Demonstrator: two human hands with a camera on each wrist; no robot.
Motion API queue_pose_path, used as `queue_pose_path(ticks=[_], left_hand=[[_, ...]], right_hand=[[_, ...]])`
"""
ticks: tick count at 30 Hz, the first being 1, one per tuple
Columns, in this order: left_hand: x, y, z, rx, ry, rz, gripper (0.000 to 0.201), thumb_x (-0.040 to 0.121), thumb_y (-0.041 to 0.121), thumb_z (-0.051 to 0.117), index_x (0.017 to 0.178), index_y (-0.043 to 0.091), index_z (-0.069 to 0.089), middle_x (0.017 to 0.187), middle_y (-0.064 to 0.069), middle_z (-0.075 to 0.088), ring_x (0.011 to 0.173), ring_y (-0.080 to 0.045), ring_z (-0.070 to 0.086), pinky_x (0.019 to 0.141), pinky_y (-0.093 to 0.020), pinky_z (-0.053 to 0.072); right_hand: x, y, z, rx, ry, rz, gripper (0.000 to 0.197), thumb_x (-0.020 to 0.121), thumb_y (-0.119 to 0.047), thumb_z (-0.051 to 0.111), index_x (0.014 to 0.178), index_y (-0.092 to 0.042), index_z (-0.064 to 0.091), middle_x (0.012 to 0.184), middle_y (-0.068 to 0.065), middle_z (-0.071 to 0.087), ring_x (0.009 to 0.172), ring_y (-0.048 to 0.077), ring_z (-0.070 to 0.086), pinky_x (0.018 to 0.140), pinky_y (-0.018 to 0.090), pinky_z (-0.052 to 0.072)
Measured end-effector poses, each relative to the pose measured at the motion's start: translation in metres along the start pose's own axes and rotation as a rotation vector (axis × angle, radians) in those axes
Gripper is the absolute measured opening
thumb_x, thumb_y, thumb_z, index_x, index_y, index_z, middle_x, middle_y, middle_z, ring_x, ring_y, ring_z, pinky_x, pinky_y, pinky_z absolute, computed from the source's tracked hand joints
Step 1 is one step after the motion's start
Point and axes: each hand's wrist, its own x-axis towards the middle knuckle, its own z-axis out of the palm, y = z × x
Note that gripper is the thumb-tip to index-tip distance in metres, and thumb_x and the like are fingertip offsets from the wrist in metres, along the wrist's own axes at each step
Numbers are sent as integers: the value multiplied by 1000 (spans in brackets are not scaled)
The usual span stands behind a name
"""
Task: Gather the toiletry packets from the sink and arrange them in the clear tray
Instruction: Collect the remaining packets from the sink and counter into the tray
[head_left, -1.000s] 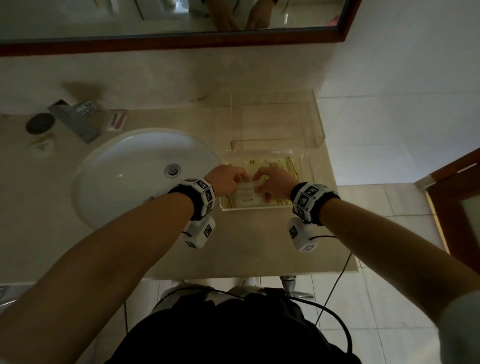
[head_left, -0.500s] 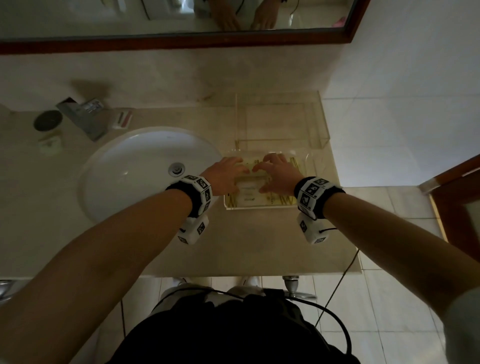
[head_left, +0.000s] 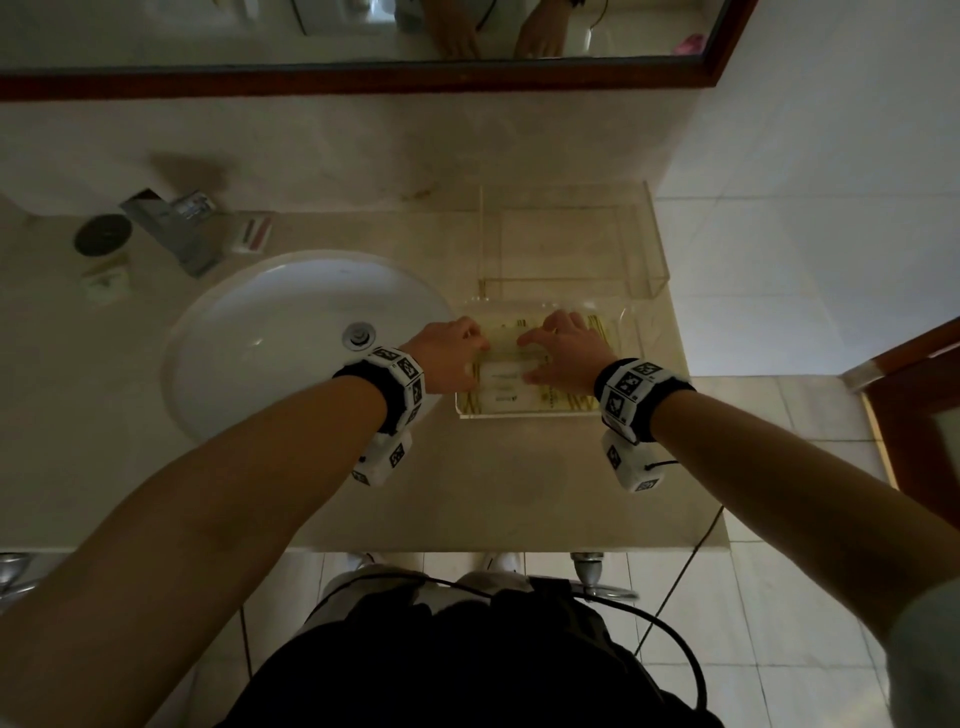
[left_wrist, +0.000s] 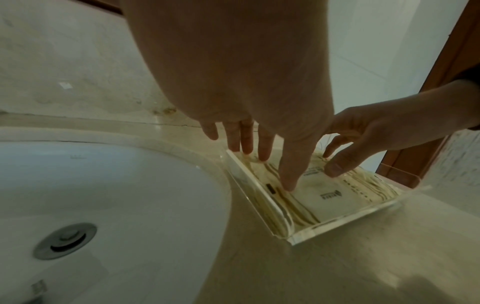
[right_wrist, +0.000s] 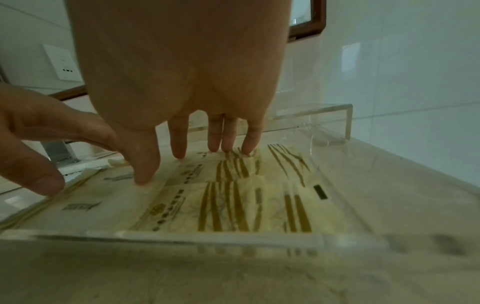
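Head view, centre of frame: both hands reach into the clear tray (head_left: 524, 414), which sits on the beige countertop (head_left: 467, 493) just right of the white sink basin (head_left: 270, 332). The toiletry packets (head_left: 506, 387), cream-coloured with olive stripes and dark print, lie flat inside the tray and cover its floor.

Left hand (head_left: 451, 354): at the tray's left edge, fingers extended and spread rather than curled. In the left wrist view the fingertips (left_wrist: 288, 183) press down on the packets beside the tray's left wall; nothing is grasped.

Right hand (head_left: 563, 353): over the tray's middle and right part, likewise flat and released. In the right wrist view its fingertips (right_wrist: 179, 153) touch the upper edge of a striped packet, and the thumb presses a white packet at centre left of the frame. The left hand's thumb enters that view at the left edge and rests on the same layer.

Upper centre of the head view: a second clear acrylic box (head_left: 571, 244) stands directly behind the tray. Upper left: a metal faucet (head_left: 171, 234) and a dark round lid (head_left: 102, 235). A wood-framed mirror (head_left: 363, 78) spans the top.
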Motion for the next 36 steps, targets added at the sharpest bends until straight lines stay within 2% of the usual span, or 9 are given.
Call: queue_pose_path(ticks=[2,5,7,10,14,16,20,22,36], left_hand=[[0,-1,0,29,-16,4,64,86,39,60,142,17,39,144,-7,33,123,-31,43,109,-40,33],[0,0,-3,95,-41,10,64,87,40,57,144,19,36,146,-6,30,130,-28,36,116,-43,17],[0,-1,-3,106,-56,10,69,87,42,58,147,20,29,153,-7,19,140,-27,26,119,-46,8],[-1,-3,0,88,-102,-4,80,88,39,59,151,22,13,160,-7,-1,147,-25,11,119,-47,5],[3,-1,1,78,-149,-23,83,87,34,61,151,22,10,161,-6,-4,149,-22,4,119,-48,4],[4,0,0,74,-150,-31,84,86,33,63,151,22,12,161,-7,-2,148,-23,5,118,-47,4],[4,0,-2,110,-37,-1,74,82,33,64,146,23,28,152,-9,18,140,-30,18,114,-46,17],[4,0,-4,116,-24,9,71,83,35,63,145,24,31,148,-8,22,136,-30,22,112,-45,20],[10,0,-2,116,-62,-28,87,74,42,73,145,23,26,143,-6,27,130,-28,30,105,-44,29]], right_hand=[[1,-1,-1,-14,-10,0,61,81,-49,64,136,-31,44,137,6,35,130,26,30,109,44,31],[1,-1,-1,-27,-10,0,64,80,-49,65,138,-31,43,139,7,33,131,27,29,109,44,32],[1,0,-1,-26,6,-2,67,81,-49,64,141,-33,39,145,8,26,136,29,22,112,46,31],[2,2,0,-30,16,-27,56,91,-43,53,143,-36,34,152,7,17,141,30,15,114,49,28],[5,2,1,-16,7,-11,50,95,-39,48,143,-37,36,151,8,22,139,30,20,113,48,30],[6,2,1,28,25,30,51,94,-40,49,143,-36,37,148,9,27,138,30,22,113,45,30],[9,1,5,26,28,78,59,88,-48,56,142,-36,37,145,9,31,135,31,25,112,43,29],[10,0,7,19,8,90,64,84,-52,59,142,-38,36,143,8,32,135,31,25,112,43,29],[12,4,1,40,-95,86,82,74,-65,64,144,-40,30,139,8,30,131,31,25,113,42,25]])
